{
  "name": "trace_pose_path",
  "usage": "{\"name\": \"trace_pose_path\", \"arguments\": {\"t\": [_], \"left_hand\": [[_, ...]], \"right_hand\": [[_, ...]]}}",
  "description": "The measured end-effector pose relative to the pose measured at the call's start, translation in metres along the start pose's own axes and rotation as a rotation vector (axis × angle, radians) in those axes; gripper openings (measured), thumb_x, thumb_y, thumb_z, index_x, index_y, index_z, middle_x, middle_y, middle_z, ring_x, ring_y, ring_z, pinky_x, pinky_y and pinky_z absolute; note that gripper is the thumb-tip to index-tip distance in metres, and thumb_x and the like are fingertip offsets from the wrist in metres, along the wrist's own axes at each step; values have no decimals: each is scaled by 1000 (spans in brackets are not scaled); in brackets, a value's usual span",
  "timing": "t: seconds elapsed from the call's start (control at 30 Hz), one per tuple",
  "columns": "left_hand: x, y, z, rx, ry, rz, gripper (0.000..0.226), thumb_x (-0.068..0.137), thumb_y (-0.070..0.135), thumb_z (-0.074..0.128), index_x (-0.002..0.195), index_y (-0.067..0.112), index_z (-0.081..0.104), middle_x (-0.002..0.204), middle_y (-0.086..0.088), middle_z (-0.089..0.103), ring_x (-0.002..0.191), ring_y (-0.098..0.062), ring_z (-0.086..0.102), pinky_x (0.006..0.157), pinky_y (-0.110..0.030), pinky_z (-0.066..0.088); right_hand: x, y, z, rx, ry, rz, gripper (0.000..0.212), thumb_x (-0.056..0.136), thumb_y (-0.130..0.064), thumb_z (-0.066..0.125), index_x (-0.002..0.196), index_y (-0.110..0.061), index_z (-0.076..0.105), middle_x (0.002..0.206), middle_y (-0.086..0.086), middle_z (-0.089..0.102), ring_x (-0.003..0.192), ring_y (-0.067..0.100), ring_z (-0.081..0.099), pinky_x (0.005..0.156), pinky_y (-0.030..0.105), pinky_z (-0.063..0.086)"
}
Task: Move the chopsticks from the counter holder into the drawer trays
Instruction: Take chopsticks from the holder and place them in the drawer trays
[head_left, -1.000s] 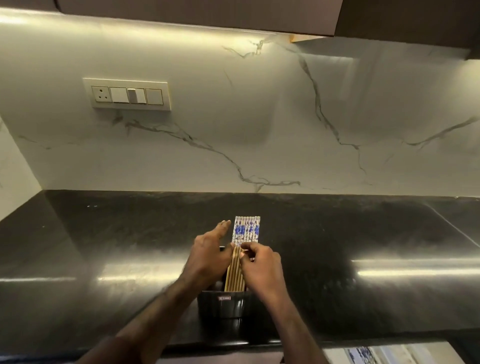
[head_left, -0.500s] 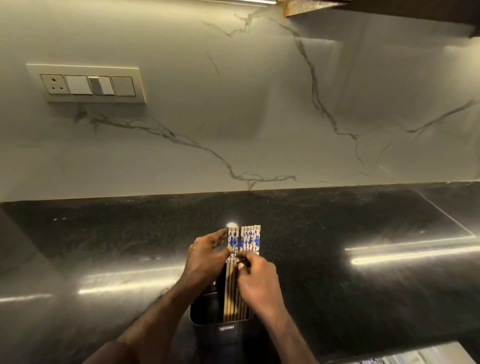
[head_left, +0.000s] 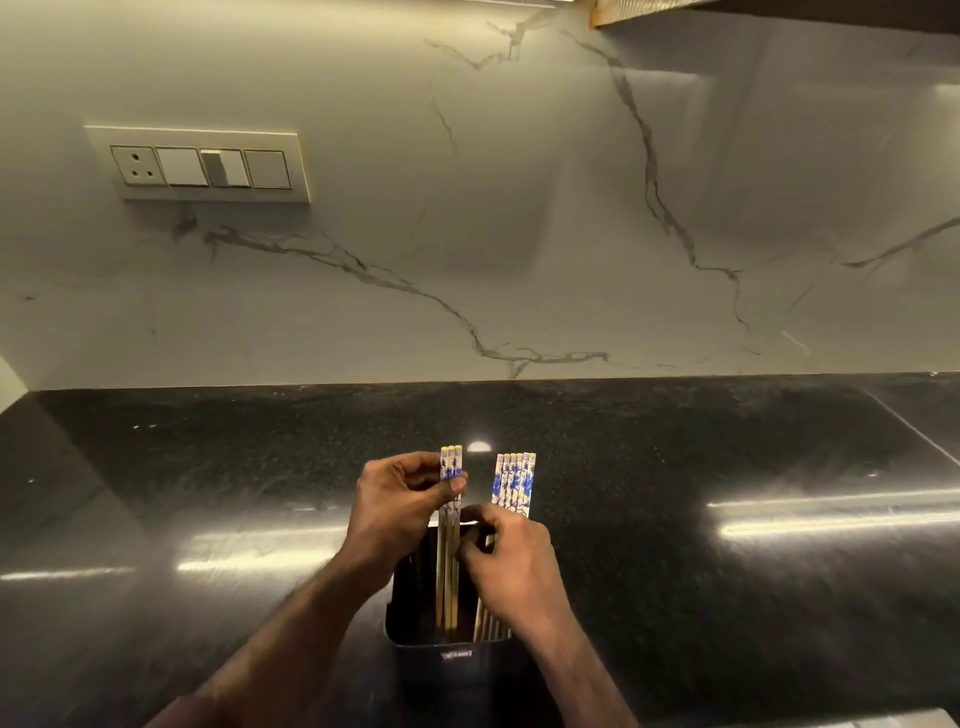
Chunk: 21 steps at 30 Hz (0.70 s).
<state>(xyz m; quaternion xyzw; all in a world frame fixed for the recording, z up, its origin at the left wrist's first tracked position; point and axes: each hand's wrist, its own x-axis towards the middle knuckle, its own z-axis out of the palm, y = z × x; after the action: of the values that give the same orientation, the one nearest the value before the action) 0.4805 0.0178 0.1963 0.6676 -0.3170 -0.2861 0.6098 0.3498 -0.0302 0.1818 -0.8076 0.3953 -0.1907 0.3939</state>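
Our left hand (head_left: 400, 499) pinches three blue-and-white-topped bamboo chopsticks (head_left: 450, 519), tips down in the dark square holder (head_left: 457, 649) on the black polished desk (head_left: 675, 597) — lift straight up. Right hand (head_left: 511, 561) grips the other bunch (head_left: 513, 486) w/ curled fingers; keep it steady.

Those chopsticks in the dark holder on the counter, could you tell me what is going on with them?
A person is sorting them out of the holder on the black counter. The left hand pinches a small bunch of chopsticks, set apart from the larger bunch that stands to its right. The right hand is curled low against that larger bunch; its exact grip is hard to tell. Both bunches have their lower ends in the holder.
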Motion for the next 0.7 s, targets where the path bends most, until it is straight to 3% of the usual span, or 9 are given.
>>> {"name": "trace_pose_path", "arguments": {"t": [0.33,0.57,0.7], "left_hand": [[-38,111,-27,-114,21,220,29,74,-3,69,101,8,69,92,-8,76,87,-21,73,77,-30,59],[-84,144,-41,-304,134,207,32,73,-1,68,104,3,67,92,-8,75,79,-18,74,68,-25,59],[-120,151,-47,-349,120,204,30,76,-3,67,105,2,68,91,-9,76,82,-22,74,68,-27,60]], "right_hand": [[-17,-17,-12,167,-92,-235,17,87,-20,69,103,-22,72,94,-5,74,89,7,69,83,35,57],[-65,-34,-33,252,-230,-209,13,91,-18,64,99,-27,69,99,1,73,92,15,69,80,37,59],[-110,-38,-41,277,-236,-173,15,92,-19,63,105,-26,67,98,0,72,92,14,70,81,35,60]]}}
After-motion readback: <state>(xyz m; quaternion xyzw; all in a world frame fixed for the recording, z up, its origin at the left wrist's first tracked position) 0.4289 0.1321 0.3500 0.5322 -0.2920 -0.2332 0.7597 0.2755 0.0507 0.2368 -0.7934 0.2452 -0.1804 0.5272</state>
